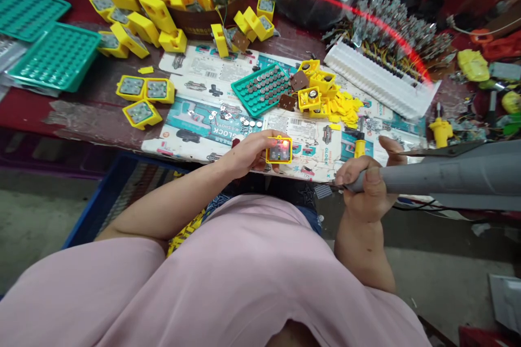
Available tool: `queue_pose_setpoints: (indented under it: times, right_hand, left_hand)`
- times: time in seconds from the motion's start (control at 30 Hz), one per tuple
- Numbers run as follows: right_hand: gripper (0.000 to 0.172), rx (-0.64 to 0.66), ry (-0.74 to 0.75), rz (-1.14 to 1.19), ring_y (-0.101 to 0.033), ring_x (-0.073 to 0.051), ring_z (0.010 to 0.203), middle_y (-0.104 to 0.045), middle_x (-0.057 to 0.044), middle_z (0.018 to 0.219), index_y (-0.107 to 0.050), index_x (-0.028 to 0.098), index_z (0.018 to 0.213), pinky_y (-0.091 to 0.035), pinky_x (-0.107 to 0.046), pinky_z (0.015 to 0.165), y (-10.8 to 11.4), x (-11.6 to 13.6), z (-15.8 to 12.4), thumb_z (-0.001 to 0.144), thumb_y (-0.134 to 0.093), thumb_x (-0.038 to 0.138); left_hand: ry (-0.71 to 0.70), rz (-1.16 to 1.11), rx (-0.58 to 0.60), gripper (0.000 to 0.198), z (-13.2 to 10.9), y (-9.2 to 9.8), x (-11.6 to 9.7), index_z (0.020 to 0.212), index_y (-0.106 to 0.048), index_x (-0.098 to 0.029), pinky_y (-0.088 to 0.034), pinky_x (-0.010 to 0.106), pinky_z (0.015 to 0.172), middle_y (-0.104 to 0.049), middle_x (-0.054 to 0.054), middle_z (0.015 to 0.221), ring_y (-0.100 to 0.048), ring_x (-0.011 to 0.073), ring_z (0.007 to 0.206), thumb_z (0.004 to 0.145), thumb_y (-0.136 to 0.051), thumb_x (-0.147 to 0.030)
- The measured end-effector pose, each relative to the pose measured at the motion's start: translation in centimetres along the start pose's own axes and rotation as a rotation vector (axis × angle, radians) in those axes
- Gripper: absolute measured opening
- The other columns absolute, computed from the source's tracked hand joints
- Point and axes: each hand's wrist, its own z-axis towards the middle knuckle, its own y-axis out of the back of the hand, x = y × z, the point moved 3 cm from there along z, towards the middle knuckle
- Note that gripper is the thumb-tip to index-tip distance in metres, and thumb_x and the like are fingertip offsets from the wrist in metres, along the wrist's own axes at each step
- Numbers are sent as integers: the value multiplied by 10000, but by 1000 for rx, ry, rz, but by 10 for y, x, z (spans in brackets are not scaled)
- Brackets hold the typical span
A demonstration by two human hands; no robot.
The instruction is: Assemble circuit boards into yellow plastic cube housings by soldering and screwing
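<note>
My left hand (250,156) is closed on a small yellow plastic box (279,150) just past the table's front edge. A circuit shows in its open face, with a red light glowing in one corner. My right hand (369,181) is wrapped around the narrow end of a large grey tapered body (448,171) that runs off to the right. What the fingertips touch at that end is hard to make out. Ahead of the left hand lies a green tray (260,88) of button cells, beside several yellow boxes (310,98) and loose yellow pieces (345,108).
Finished-looking yellow boxes (140,87) sit on the left, with a big heap (163,8) behind them. Green trays (57,57) stand far left. A white foam strip (376,78) holds wired parts at the right. A yellow-handled screwdriver (440,129) stands nearby.
</note>
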Motion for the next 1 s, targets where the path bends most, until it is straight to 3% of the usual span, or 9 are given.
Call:
queue_pose_setpoints:
  times: [0.2, 0.5, 0.63, 0.83, 1.0]
  right_hand:
    - [398, 19, 3, -14, -499, -96, 381, -559, 108, 513, -596, 290, 1167, -435, -214, 386, 0, -1, 1, 817, -747, 403]
    - [445, -12, -18, -100, -479, -97, 363, -503, 117, 484, -593, 307, 1173, -425, -228, 385, 2, -1, 0, 795, -740, 491]
    - [429, -13, -22, -81, -484, -98, 369, -524, 115, 493, -593, 307, 1159, -422, -226, 388, 1, -1, 0, 795, -747, 474]
    - [416, 4, -4, -38, -486, -91, 368, -523, 118, 496, -588, 307, 1175, -427, -215, 384, 1, -1, 0, 809, -745, 430]
    - [434, -20, -26, -62, -488, -95, 376, -524, 113, 499, -588, 298, 1177, -427, -219, 385, 1, -1, -1, 802, -746, 450]
  left_hand:
    - [-31, -5, 25, 555, 1, -1, 4, 1082, -582, -146, -239, 153, 363, -687, 36, 735, -630, 144, 509, 605, -694, -404]
    - [-129, -23, 76, 699, 4, 4, 11, 1279, -565, -100, -281, 164, 385, -676, 53, 775, -664, 146, 574, 662, -728, -386]
    - [-123, -13, 70, 758, 5, 3, 11, 1333, -533, -104, -276, 167, 379, -698, 88, 890, -665, 145, 576, 677, -735, -427]
    - [-116, -19, 89, 771, 5, 4, 13, 1318, -523, -130, -296, 162, 360, -698, 98, 985, -673, 142, 606, 660, -751, -460]
    - [-163, 26, 139, 825, 4, 5, 13, 1306, -491, -144, -356, 150, 382, -671, 33, 895, -672, 133, 667, 600, -856, -367]
